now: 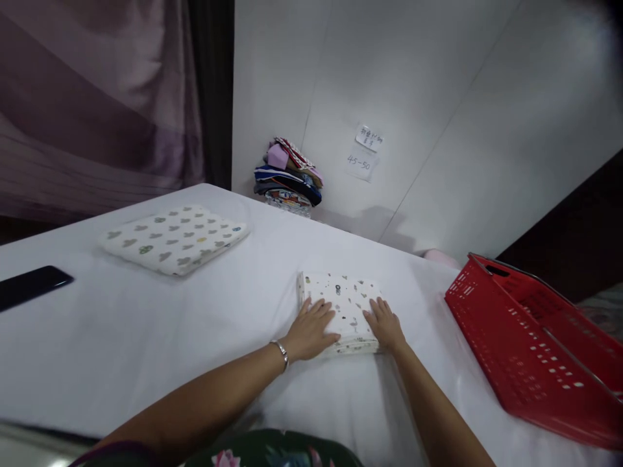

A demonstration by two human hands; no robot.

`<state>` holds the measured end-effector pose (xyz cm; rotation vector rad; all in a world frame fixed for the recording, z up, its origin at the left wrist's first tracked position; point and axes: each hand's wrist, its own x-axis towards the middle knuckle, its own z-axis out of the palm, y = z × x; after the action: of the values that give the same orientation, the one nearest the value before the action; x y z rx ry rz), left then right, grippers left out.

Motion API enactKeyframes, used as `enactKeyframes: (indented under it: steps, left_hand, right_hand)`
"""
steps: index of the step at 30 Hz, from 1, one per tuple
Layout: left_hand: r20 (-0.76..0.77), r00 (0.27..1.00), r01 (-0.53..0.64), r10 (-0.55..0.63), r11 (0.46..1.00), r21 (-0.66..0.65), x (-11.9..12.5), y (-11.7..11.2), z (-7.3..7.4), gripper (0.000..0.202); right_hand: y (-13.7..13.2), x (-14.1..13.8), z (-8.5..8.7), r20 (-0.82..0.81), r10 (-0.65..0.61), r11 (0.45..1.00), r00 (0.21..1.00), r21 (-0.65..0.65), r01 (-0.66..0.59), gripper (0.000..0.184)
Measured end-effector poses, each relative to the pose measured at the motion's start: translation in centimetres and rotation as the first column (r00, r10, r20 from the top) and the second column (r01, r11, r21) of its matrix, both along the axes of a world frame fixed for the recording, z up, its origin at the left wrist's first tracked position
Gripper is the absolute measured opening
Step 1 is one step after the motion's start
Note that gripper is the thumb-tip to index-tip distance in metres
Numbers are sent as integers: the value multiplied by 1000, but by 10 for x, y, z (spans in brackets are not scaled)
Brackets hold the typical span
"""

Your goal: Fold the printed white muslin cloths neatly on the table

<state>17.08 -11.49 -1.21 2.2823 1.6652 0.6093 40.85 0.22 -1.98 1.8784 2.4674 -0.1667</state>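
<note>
A folded white cloth with small printed figures (348, 305) lies on the white-covered table in front of me. My left hand (311, 329) rests flat on its left side, fingers spread, with a silver bracelet at the wrist. On the cloth's right edge lies my right hand (384, 323), its fingers stretched out over the top. Neither hand grips anything. Farther left on the table is a second folded white cloth with grey cloud-like shapes (178, 237), apart from both hands.
A red plastic basket (525, 350) stands on the right. At the left edge lies a black phone (34, 285). Stacked folded fabrics (288, 175) rise against the wall beyond the table, beside handwritten paper notes (363, 162). A purplish curtain (97, 97) hangs at the back left.
</note>
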Motion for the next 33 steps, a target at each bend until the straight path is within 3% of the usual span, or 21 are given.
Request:
enactKeyframes:
  steps: [9, 12, 16, 20, 25, 29, 33]
  left_hand:
    - [98, 995, -37, 30, 997, 66, -1, 3, -3, 48]
    - [155, 978, -152, 139, 986, 74, -20, 21, 0, 46]
    - [175, 904, -383, 390, 921, -76, -56, 58, 9, 50]
    - [167, 890, -389, 425, 897, -212, -78, 88, 15, 58]
    - [161, 872, -386, 463, 851, -357, -84, 110, 18, 55]
    - [222, 851, -365, 476, 840, -402, -84, 106, 21, 42]
    - [271, 813, -366, 515, 814, -450, -79, 77, 18, 44]
  right_hand:
    - [6, 8, -8, -128, 26, 1000, 991, 19, -24, 58]
    - [12, 19, -5, -226, -31, 999, 974, 9, 34, 61]
    - [13, 40, 0, -276, -199, 980, 940, -65, 188, 67]
    - [9, 56, 2, -301, -322, 944, 898, -174, 280, 74]
    - [5, 64, 5, -447, -373, 918, 813, -304, 254, 78]
    - [20, 64, 15, -586, -373, 921, 719, -329, 210, 82]
    - [58, 51, 25, -668, -331, 943, 667, -214, 254, 81]
